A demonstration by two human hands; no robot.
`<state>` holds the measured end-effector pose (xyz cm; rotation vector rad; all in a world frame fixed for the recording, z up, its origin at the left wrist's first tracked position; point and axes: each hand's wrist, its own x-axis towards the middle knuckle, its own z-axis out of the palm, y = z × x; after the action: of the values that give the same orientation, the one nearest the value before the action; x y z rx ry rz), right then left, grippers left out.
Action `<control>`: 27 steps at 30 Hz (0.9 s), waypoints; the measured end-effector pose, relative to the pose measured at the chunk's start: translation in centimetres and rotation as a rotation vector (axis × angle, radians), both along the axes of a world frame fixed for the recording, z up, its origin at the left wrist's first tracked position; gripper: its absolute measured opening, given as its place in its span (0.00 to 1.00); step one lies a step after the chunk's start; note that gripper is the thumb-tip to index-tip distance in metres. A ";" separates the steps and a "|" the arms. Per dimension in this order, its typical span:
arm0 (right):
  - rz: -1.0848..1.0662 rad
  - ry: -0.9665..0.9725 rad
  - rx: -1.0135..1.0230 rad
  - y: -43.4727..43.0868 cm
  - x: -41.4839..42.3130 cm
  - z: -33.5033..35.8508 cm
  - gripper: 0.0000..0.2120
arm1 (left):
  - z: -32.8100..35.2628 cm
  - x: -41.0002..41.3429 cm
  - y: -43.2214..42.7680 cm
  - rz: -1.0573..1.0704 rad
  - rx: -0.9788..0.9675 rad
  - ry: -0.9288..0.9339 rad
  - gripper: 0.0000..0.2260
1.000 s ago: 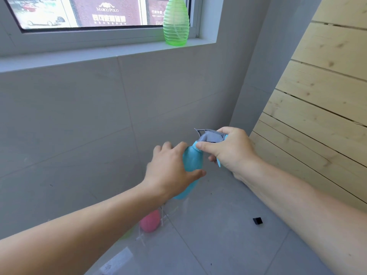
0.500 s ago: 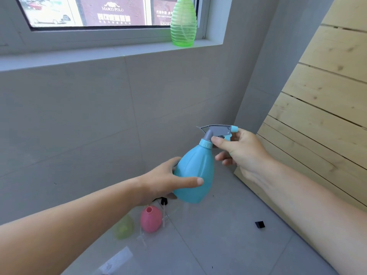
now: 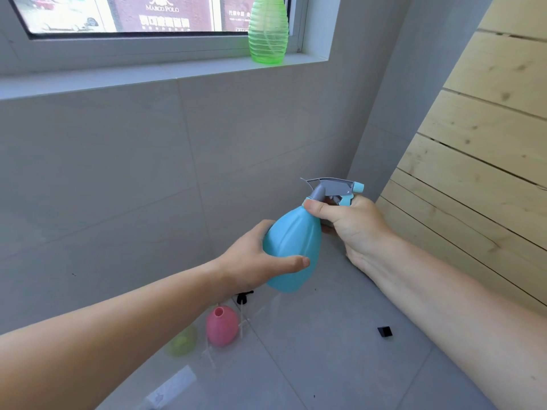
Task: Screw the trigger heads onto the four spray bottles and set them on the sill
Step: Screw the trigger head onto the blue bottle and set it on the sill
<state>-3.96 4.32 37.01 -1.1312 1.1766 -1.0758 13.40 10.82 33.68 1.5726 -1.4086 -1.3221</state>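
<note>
I hold a blue spray bottle (image 3: 291,247) in the air in front of the tiled wall. My left hand (image 3: 254,261) wraps its round body from the left. At the bottle's neck, my right hand (image 3: 352,226) pinches just under the grey trigger head (image 3: 331,187), which has a blue nozzle tip. A ribbed green bottle (image 3: 268,31) stands on the window sill (image 3: 148,75) at its right end, its top out of frame. On the floor a pink bottle (image 3: 222,325) with an open neck stands beside a yellow-green bottle (image 3: 182,340).
A black trigger head (image 3: 244,297) and thin white dip tubes (image 3: 241,324) lie on the floor near the pink bottle. A small black piece (image 3: 384,332) lies further right. Pale wooden planks (image 3: 473,173) lean at the right. A white label (image 3: 174,386) lies on the floor.
The blue bottle has risen and turned more upright. My right hand has shifted from covering the trigger head to gripping the neck below it. My view has tilted up a little.
</note>
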 end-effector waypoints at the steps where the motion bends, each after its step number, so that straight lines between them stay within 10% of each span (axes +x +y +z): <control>1: -0.019 0.002 -0.004 -0.1 0.1 -0.1 0.08 | 0.1 -0.1 0.0 0.008 -0.011 -0.028 0.33; 9: 0.062 0.014 0.005 0.0 0.2 0.5 0.14 | 0.5 0.5 0.1 0.006 -0.010 -0.091 0.35; 15: 0.410 -0.266 0.116 -0.4 -1.0 2.5 0.28 | 2.6 2.0 -0.9 0.039 0.094 0.386 0.34; 20: 0.434 -0.090 0.112 -0.4 0.1 1.8 0.21 | 4.2 1.9 -1.7 0.021 0.051 0.534 0.25; 27: 0.263 -0.006 -0.122 -2.6 2.8 4.8 0.14 | 7.6 2.6 -3.7 0.160 -0.251 0.128 0.24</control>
<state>-1.18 1.75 41.81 -1.3361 0.9364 -0.9563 15.99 7.08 41.27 1.3783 -1.2866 -1.0866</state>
